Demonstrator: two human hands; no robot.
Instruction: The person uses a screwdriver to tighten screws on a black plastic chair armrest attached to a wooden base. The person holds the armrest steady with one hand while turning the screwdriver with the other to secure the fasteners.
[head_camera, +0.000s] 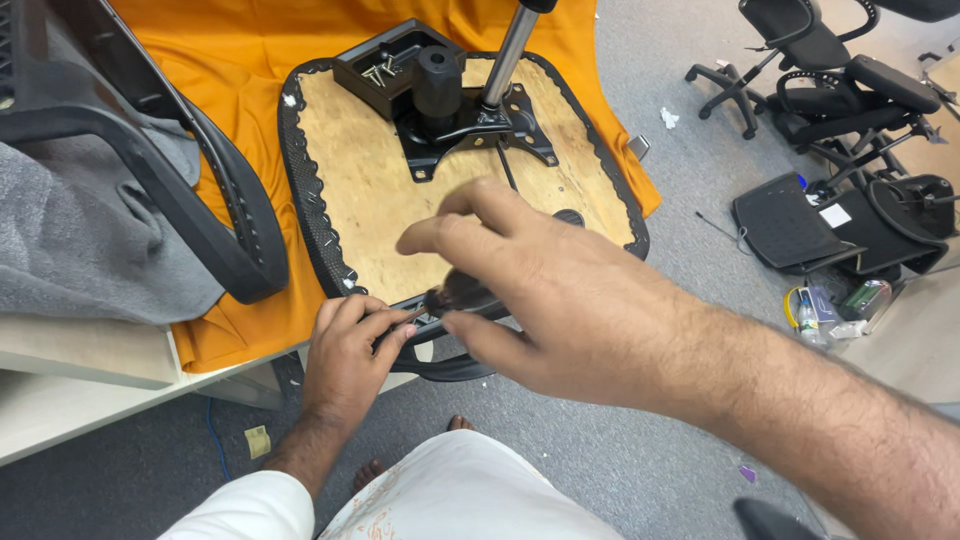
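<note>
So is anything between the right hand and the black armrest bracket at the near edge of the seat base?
Nothing visible. The right hand already holds a dark tool against the armrest bracket, and the left hand pinches the same spot from beside it.

Left hand (348, 345) pinching, right hand (540, 290) curled.

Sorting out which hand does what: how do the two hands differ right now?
The left hand pinches a small part at the seat's near edge; the right hand is wrapped around a dark tool handle. The left is lower and sharp, the right nearer the camera and blurred. Both meet at the seat's front edge.
</note>
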